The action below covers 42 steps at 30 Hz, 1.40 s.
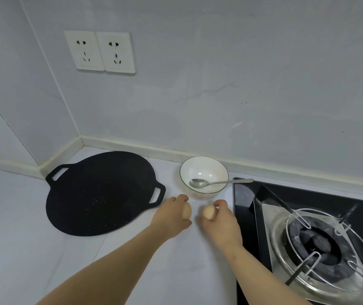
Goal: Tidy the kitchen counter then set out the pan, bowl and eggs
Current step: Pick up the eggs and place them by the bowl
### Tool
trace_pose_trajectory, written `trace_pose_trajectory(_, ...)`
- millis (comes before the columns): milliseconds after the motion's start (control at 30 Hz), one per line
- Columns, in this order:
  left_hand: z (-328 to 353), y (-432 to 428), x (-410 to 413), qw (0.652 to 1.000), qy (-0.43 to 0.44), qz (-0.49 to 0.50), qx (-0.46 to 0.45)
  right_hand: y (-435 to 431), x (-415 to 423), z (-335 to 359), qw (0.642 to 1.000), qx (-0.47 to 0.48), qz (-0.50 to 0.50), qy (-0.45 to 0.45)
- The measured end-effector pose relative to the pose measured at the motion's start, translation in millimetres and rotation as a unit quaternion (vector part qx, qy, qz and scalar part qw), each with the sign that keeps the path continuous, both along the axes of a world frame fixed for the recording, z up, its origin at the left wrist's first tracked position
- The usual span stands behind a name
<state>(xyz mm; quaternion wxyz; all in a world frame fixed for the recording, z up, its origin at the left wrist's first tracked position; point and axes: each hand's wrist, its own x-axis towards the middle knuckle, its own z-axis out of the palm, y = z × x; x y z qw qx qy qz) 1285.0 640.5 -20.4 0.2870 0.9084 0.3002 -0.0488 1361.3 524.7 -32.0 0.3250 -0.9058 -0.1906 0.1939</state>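
Observation:
A flat black pan with two loop handles lies on the white counter near the wall corner. To its right stands a white bowl with a metal spoon resting in it, handle pointing right. Just in front of the bowl, my left hand grips a brown egg low over the counter. My right hand grips a second, paler egg beside it. The two eggs are a short gap apart.
A black gas hob with a steel burner ring and wire pan support fills the right side, close to my right hand. Two wall sockets sit above the pan. The white counter stretches left and forward.

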Motion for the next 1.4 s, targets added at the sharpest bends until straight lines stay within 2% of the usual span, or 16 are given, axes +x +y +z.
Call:
trace_pose_trajectory(267,-3,2,3,1.000,-0.006,-0.011,0.012,9,1,-6,0.999,0.024,0.007,0.030)
trace_pose_trajectory(333,-4,0,6,1.000,-0.010,-0.015,0.009,6,3,-4,1.000,0.008,0.004,0.012)
trace_pose_trajectory(500,-7,-9,14,0.999,-0.014,-0.028,0.008,-3,6,3,0.992,-0.077,0.005,-0.102)
trace_pose_trajectory(1067,-20,-41,34,0.998,-0.023,-0.049,0.024,-29,17,8,0.983,-0.118,-0.009,-0.140)
trace_pose_trajectory(1267,-19,-46,36,0.998,-0.029,-0.041,0.032,-30,19,9,0.989,-0.112,-0.001,-0.102)
trace_pose_trajectory(1400,-19,-45,35,0.999,-0.033,-0.038,-0.001,-29,20,10,0.995,-0.088,0.002,-0.046)
